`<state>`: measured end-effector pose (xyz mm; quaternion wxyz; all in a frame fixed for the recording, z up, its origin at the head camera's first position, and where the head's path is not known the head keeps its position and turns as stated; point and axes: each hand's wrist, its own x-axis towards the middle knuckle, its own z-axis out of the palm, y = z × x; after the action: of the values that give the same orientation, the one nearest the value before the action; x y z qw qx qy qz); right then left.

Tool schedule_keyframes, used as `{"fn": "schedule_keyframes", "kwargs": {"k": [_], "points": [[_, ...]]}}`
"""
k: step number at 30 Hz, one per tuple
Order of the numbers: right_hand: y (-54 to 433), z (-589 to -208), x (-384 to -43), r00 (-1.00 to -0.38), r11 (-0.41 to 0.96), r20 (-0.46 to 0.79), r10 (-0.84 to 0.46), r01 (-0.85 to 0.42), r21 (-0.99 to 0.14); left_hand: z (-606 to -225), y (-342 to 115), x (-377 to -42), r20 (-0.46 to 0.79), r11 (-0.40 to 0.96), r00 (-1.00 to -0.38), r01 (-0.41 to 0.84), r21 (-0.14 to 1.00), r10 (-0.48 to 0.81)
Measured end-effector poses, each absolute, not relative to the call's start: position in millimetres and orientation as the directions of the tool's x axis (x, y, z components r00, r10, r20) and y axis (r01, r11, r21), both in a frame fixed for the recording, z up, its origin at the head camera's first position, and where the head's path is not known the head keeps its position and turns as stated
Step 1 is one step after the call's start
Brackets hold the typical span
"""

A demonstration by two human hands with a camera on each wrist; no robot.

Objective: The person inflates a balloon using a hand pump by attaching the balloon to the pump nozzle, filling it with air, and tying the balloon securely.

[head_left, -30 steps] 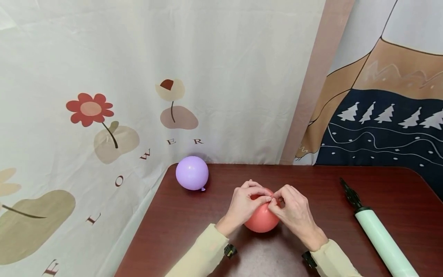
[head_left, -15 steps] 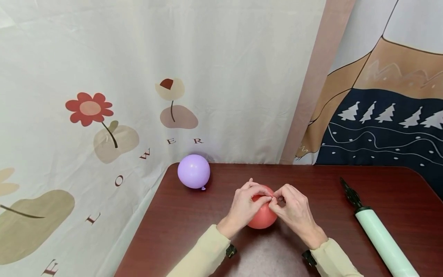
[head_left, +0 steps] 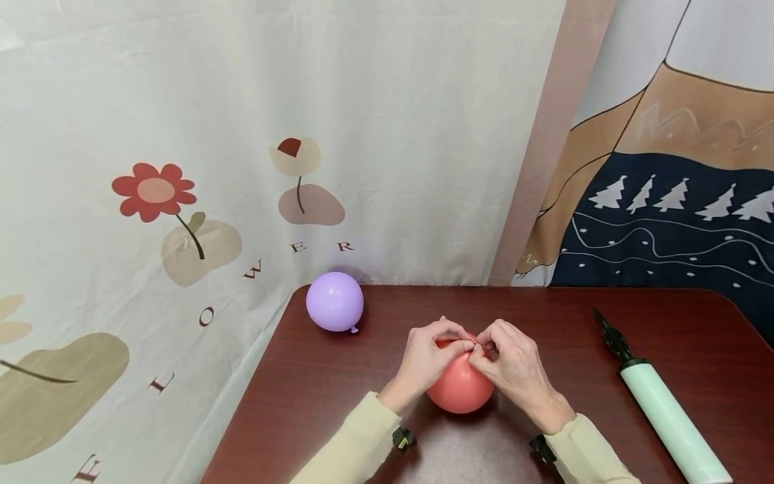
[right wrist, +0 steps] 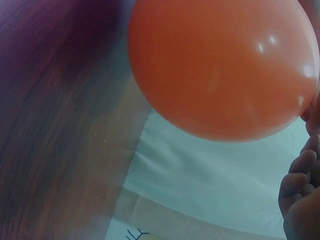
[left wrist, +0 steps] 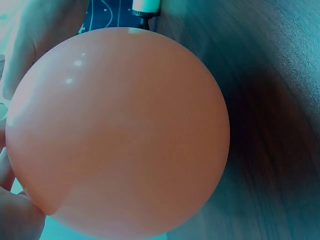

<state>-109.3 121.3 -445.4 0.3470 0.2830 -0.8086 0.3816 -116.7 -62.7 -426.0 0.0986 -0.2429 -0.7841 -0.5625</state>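
Note:
A round, inflated red balloon (head_left: 461,386) hangs below both hands, its neck at the top between the fingertips. My left hand (head_left: 426,356) pinches the neck from the left between thumb and forefinger. From the other side, my right hand (head_left: 514,363) pinches the neck too, its other fingers curled. The fingertips of both hands meet there and hide most of the neck. The balloon (left wrist: 120,130) fills most of the left wrist view. In the right wrist view, the balloon (right wrist: 225,65) shows at the top, the right hand's curled fingers at the edge.
A tied purple balloon (head_left: 335,302) lies at the table's back left corner. On the right lies a mint-green hand pump (head_left: 671,417) with a black nozzle (head_left: 613,336). The dark red wooden table (head_left: 290,410) meets a printed curtain (head_left: 423,134) behind it.
Both hands stay at the balloon's neck, with small finger movements. The red balloon's body rises slightly, then sits a little lower and shows more below the hands.

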Motion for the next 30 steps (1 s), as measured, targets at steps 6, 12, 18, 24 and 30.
{"fn": "schedule_keyframes", "kwargs": {"k": [6, 12, 18, 24, 30], "points": [[122.6, -443.3, -108.1, -0.608, 0.559, 0.76, -0.23, -0.721, -0.409, -426.7, -63.5, -117.4, 0.391, 0.27, -0.878, 0.461, 0.845, 0.274], [123.1, -444.3, -111.3, -0.576, 0.561, 0.782, -0.237, -0.739, -0.373, -426.8, -64.8, -120.5, 0.553, 0.357, -0.761, 0.648, 0.673, 0.339], [119.9, -446.1, -116.6, -0.535, 0.55, 0.828, -0.167, -0.747, -0.372, -426.1, -63.4, -122.7, 0.715, 0.446, -0.571, 0.805, 0.391, 0.403], [115.1, -450.5, -119.0, -0.501, 0.533, 0.86, -0.095, -0.755, -0.381, -427.9, -58.6, -124.0, 0.771, 0.504, -0.49, 0.824, 0.258, 0.407], [112.0, -458.2, -121.3, -0.459, 0.539, 0.888, -0.043, -0.759, -0.366, -430.8, -54.6, -121.7, 0.776, 0.542, -0.483, 0.811, 0.221, 0.405]]}}
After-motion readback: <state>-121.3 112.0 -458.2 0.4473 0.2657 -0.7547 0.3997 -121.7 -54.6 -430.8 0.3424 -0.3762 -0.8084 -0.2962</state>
